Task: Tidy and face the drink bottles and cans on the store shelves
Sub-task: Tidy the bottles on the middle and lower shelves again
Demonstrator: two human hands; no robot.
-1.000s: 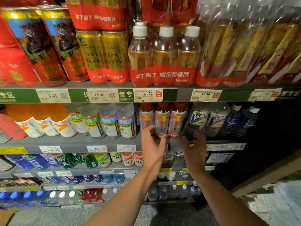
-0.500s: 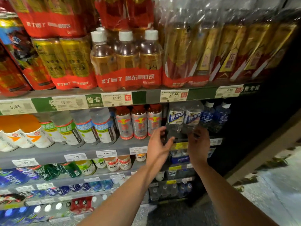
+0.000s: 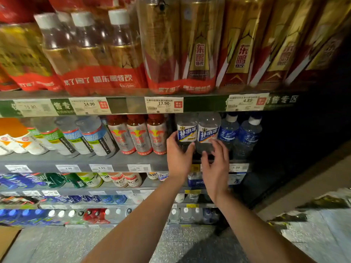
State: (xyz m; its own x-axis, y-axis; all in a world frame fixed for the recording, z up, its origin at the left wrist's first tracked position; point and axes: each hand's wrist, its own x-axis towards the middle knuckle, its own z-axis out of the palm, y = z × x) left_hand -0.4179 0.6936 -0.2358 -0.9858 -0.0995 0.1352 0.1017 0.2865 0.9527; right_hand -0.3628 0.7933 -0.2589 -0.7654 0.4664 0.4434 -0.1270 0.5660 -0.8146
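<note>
We see the left hand [image 3: 177,154] cupped around the lower part of a clear bottle with a blue-and-white label [image 3: 186,130], thumb on its right side and fingers on its left; how firmly it grips we cannot tell. The right hand [image 3: 216,164] has its fingers [image 3: 220,147] spread, their tips at the base of the matching second bottle [image 3: 208,131] just right of the first. Left of the left hand's fingers stand three red-capped bottles [image 3: 138,133]; right of the right hand's fingers, two blue bottles [image 3: 239,133]. All stand on the grey shelf [image 3: 95,160].
</note>
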